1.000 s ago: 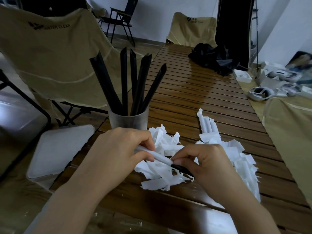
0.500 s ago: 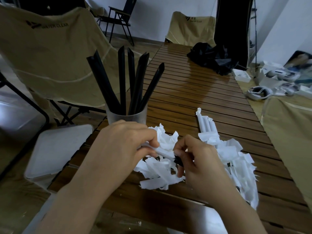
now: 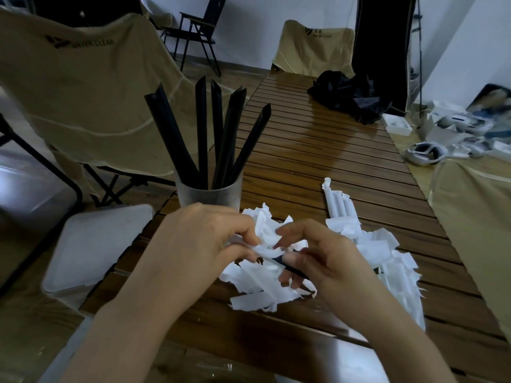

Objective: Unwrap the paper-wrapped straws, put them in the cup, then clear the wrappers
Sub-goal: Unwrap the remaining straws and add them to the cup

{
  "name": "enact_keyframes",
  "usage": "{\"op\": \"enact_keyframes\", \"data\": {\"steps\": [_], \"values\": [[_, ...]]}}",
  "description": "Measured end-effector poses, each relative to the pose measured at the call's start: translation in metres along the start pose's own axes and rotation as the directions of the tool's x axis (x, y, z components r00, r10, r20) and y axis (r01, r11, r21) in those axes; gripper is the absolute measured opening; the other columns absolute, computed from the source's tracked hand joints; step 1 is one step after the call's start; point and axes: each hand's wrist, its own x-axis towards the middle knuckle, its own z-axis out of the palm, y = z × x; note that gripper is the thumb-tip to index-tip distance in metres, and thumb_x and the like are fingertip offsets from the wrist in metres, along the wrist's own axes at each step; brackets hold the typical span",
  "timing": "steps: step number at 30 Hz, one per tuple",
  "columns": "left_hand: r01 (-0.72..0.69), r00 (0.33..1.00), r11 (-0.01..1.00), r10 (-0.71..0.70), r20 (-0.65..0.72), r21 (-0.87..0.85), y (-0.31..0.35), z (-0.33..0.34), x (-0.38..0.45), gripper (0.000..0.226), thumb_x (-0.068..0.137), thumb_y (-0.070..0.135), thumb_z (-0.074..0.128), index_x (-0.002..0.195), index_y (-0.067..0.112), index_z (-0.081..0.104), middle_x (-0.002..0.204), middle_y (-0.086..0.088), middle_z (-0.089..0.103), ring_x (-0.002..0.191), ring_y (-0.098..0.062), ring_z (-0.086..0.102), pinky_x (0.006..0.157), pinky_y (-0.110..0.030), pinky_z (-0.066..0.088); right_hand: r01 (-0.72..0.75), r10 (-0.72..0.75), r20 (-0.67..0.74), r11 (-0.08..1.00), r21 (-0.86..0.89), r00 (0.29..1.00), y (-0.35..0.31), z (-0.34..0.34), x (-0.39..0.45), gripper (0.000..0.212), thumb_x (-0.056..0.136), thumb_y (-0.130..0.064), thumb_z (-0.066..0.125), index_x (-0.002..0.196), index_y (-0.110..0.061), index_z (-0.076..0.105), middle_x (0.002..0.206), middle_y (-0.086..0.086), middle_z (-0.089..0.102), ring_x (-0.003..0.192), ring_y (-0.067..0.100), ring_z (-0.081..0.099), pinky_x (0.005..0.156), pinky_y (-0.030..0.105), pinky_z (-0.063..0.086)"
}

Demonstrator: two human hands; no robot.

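1. A paper wrapper (image 3: 264,251) is pinched by the curled fingers of the left hand (image 3: 204,239), at the near edge of the wooden table (image 3: 318,161).
2. The bared black straw (image 3: 290,268) is gripped by the right hand (image 3: 329,261), fingers curled round it.
3. Torn wrappers (image 3: 257,288) are heaped beneath both hands.
4. Black straws (image 3: 201,128) are held upright in the frosted cup (image 3: 210,196), just beyond the left hand.
5. Wrapped straws (image 3: 337,203) are laid further right.
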Motion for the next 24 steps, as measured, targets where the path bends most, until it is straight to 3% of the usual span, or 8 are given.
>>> {"op": "enact_keyframes", "data": {"steps": [6,11,15,20,24], "values": [[0.023,0.999,0.999,-0.024,0.035,0.037,0.003,0.000,0.000,0.015,0.073,0.049,0.062,0.082,0.039,0.068,0.081,0.023,0.067,0.075,0.003,0.061,0.061,-0.011,0.044,0.056,-0.061,-0.107,0.998,-0.040,0.992,0.001,0.001,0.003,0.030,0.082,-0.004,0.070,0.065,-0.028,0.065,0.064,0.000,0.068,0.047,0.006,0.056,0.051,0.021,0.046],[0.145,0.978,0.988,-0.134,0.160,-0.058,0.012,-0.001,-0.001,0.049,0.079,0.071,0.037,0.115,0.048,0.061,0.107,0.029,0.063,0.096,0.006,0.058,0.080,-0.016,0.049,0.208,-0.273,-0.174,0.924,-0.321,0.946,0.005,0.003,0.004,0.033,0.080,0.003,0.067,0.065,-0.026,0.061,0.069,-0.016,0.059,0.068,0.003,0.058,0.056,0.008,0.041],[0.179,0.967,0.982,-0.164,0.196,-0.063,0.010,0.003,-0.002,0.052,0.077,0.064,0.032,0.099,0.038,0.071,0.084,0.022,0.068,0.078,0.005,0.062,0.071,-0.015,0.049,0.271,-0.391,-0.208,0.855,-0.442,0.897,0.008,0.007,0.007,0.020,0.081,-0.009,0.055,0.070,-0.025,0.057,0.072,-0.017,0.054,0.066,0.006,0.054,0.054,0.017,0.044],[0.070,0.990,0.997,-0.066,0.123,-0.030,0.011,0.003,0.003,0.047,0.086,0.064,0.042,0.082,0.031,0.075,0.061,0.012,0.060,0.063,-0.005,0.058,0.056,-0.020,0.046,0.219,-0.369,-0.323,0.882,-0.418,0.871,0.005,0.015,0.006,0.025,0.083,-0.005,0.050,0.071,-0.027,0.051,0.070,-0.014,0.053,0.059,0.007,0.054,0.050,0.031,0.049],[-0.050,0.997,0.998,0.047,0.060,0.049,0.009,0.006,0.006,0.041,0.085,0.055,0.046,0.073,0.030,0.076,0.059,0.013,0.063,0.056,-0.003,0.058,0.049,-0.021,0.048,0.073,-0.223,-0.380,0.926,-0.369,0.898,0.003,0.022,0.006,0.042,0.083,0.007,0.055,0.070,-0.033,0.049,0.070,-0.017,0.055,0.064,0.004,0.055,0.053,0.021,0.046]]}}
